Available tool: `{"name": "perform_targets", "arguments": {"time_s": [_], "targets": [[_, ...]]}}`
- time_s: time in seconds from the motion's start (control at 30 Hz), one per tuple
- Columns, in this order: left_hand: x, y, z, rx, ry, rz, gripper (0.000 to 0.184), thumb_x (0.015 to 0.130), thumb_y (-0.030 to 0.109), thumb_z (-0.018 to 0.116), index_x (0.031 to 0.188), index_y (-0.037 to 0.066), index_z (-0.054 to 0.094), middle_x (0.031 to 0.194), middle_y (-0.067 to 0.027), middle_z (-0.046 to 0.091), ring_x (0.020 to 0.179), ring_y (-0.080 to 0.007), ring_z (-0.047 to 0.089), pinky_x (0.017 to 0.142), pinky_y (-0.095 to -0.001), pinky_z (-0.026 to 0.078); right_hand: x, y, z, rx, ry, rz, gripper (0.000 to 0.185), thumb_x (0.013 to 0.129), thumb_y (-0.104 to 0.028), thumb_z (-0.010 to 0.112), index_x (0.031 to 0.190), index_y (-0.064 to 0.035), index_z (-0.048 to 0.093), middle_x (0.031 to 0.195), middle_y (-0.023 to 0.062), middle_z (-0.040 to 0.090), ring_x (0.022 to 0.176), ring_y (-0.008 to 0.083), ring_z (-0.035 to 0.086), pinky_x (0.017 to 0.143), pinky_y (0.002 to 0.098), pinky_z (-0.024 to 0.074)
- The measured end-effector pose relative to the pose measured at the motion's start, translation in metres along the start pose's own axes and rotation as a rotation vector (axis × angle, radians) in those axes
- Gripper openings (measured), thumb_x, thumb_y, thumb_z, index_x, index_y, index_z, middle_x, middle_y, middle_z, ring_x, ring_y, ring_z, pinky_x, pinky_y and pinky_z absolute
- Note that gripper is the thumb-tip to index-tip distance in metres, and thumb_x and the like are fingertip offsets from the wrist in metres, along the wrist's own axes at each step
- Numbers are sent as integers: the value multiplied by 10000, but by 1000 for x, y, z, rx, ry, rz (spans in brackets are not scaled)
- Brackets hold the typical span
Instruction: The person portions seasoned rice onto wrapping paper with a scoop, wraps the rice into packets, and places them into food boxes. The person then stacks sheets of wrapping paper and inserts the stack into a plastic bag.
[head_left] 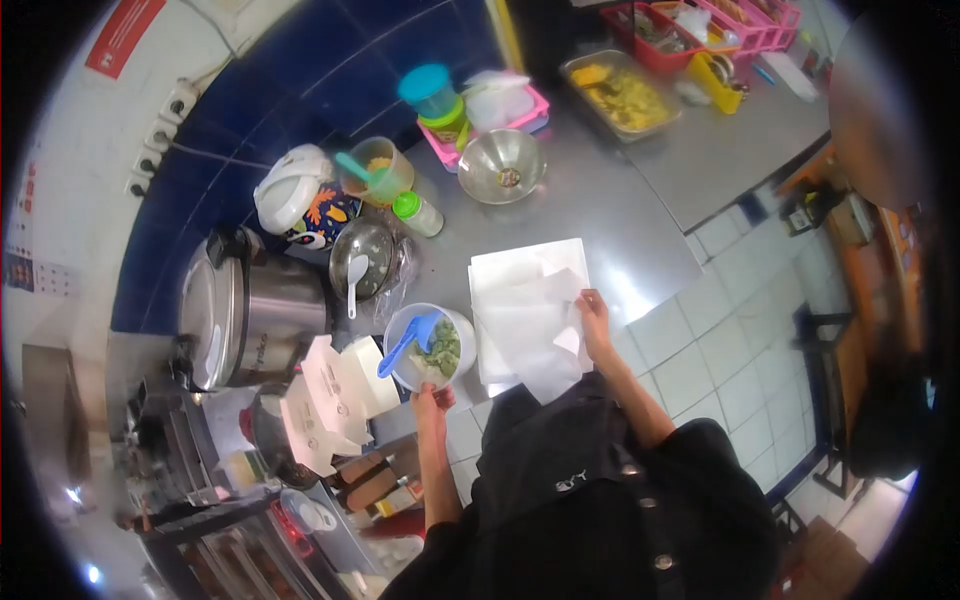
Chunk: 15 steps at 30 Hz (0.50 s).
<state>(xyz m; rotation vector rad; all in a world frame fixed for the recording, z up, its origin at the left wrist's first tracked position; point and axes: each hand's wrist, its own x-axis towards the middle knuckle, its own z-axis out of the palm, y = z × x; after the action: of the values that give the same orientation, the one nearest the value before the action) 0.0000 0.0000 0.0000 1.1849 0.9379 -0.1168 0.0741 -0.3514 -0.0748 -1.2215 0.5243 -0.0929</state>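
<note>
My left hand is closed at the near rim of a round white tub. Chopped green vegetables lie in the tub, along with a blue scoop whose handle leans out over the left side. With the fingers of my right hand I pinch the right edge of a thin white paper sheet. That sheet rests over a stack of white paper at the counter's front edge, and its lower end hangs toward my apron.
Open cardboard boxes and a steel rice cooker stand left. Behind are a pan with a white spoon, a green-capped bottle and a metal bowl. A tray of yellow food sits at the back right.
</note>
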Motion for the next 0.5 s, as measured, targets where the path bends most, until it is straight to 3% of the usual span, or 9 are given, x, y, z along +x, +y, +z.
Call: {"name": "perform_targets", "arguments": {"time_s": [0.1, 0.17, 0.23, 0.37, 0.5], "targets": [[-56, 48, 3, 256, -11, 104, 394, 872, 183, 552, 1190, -48, 519, 747, -129, 662, 549, -197, 632, 461, -304, 548, -21, 3, 15, -2, 62, 108, 100, 975, -128, 573, 1047, -61, 558, 945, 16, 618, 861, 97, 501, 779, 249, 401], [-75, 71, 26, 354, -180, 104, 380, 905, 174, 512, 1243, 1, 529, 728, -140, 635, 533, -197, 599, 463, -314, 525, -11, -1, 17, -18, 97, 55, 111, 970, -134, 582, 1045, -56, 558, 910, 9, 607, 852, 97, 498, 776, 249, 398], [-108, 71, 65, 352, -208, 82, 450, 899, 171, 499, 1319, 10, 496, 732, -140, 635, 530, -189, 594, 461, -309, 523, -6, -7, -1, -36, 111, 75, 119, 969, -137, 585, 1051, -55, 560, 920, 15, 604, 863, 100, 501, 784, 256, 403], [-99, 40, 97, 401, -294, 3, 640, 874, 156, 478, 1496, 51, 372, 749, -142, 635, 534, -169, 589, 460, -293, 516, 2, 14, 7, 62, 142, 106, 141, 968, -134, 568, 1083, -52, 570, 967, 36, 597, 895, 120, 507, 808, 283, 419], [-76, -4, 130, 439, -322, 33, 595, 874, 162, 472, 1448, 16, 408, 743, -138, 630, 535, -166, 587, 468, -294, 513, -4, 8, 1, 196, 145, 187, 146, 970, -109, 529, 1096, -50, 574, 996, 42, 590, 931, 142, 516, 844, 292, 424]]}}
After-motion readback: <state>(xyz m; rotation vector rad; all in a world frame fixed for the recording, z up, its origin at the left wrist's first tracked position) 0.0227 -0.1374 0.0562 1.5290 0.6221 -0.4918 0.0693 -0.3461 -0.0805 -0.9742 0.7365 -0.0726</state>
